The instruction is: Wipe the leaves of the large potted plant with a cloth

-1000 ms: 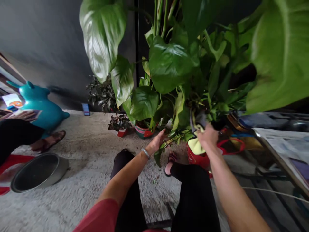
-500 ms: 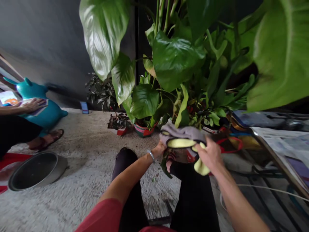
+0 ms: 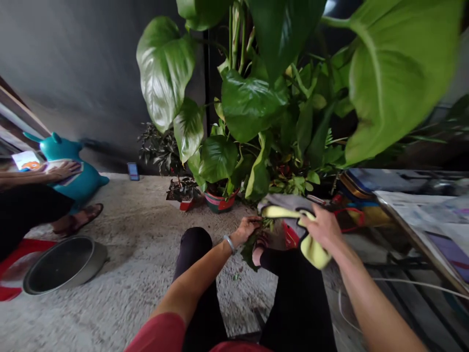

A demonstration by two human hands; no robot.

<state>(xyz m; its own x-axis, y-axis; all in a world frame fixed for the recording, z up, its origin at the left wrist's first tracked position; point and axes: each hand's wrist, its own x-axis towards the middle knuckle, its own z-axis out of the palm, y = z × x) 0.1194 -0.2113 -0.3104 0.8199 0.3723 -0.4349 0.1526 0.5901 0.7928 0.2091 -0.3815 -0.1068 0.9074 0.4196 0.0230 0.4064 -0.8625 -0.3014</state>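
Note:
A two-sided grey and yellow cleaning cloth (image 3: 282, 205) hangs bunched from my right hand (image 3: 324, 227), whose fingers are closed on it. The cloth's yellow side drapes below that hand. Just left of the cloth, my left hand (image 3: 246, 230), with a bangle at the wrist, reaches low over some greenery by my foot. Its fingers are loosely stretched and apart from the cloth. A dark green leaf (image 3: 249, 252) lies below it. Beyond both hands stands a large potted plant with broad glossy leaves (image 3: 252, 105), in a red and green pot (image 3: 220, 201).
A smaller potted shrub (image 3: 179, 189) stands left of it. Farther left are a metal basin (image 3: 66, 266), a red stool (image 3: 10, 288), a phone (image 3: 133, 171) and a teal animal figure (image 3: 75, 166) with another person's hand on it. A rack with papers (image 3: 403, 205) borders the right.
My left hand has let go of the cloth and sits slightly lower beside it. My right hand keeps the cloth and has moved a little right. The view has shifted slightly.

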